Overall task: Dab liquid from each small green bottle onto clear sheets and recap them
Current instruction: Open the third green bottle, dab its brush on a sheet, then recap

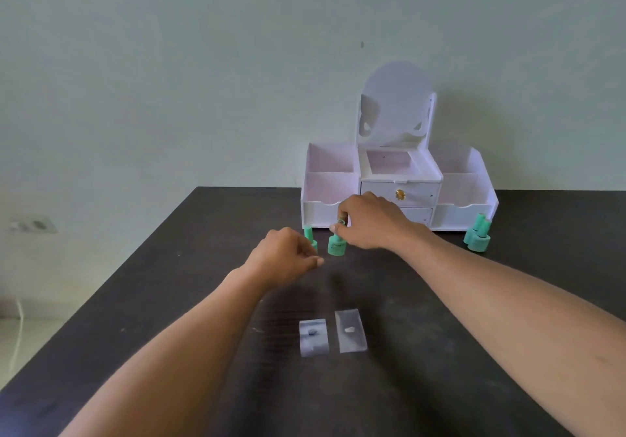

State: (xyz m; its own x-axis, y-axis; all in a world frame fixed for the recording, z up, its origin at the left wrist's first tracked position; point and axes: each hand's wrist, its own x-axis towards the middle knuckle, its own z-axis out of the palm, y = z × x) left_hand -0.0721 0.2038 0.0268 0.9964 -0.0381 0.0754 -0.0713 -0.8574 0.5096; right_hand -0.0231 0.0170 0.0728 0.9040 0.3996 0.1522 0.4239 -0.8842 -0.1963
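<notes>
Two small green bottles stand mid-table in front of a white organiser. My right hand (367,221) pinches the cap of the nearer green bottle (336,246), which stands upright on the table. The other green bottle (310,236) is just to its left, partly hidden by my left hand (288,257), whose fingers are curled with nothing visible in them. Near me lie two clear sheets: the left sheet (314,337) has a dark dab, the right sheet (350,331) a pale dab. Two more green bottles (478,235) stand at the far right.
A white desk organiser (399,182) with open trays, small drawers and an arched back stands at the rear of the dark table (169,301), against the wall. The table's left edge runs diagonally; a wall socket (34,225) and a cable are beyond it.
</notes>
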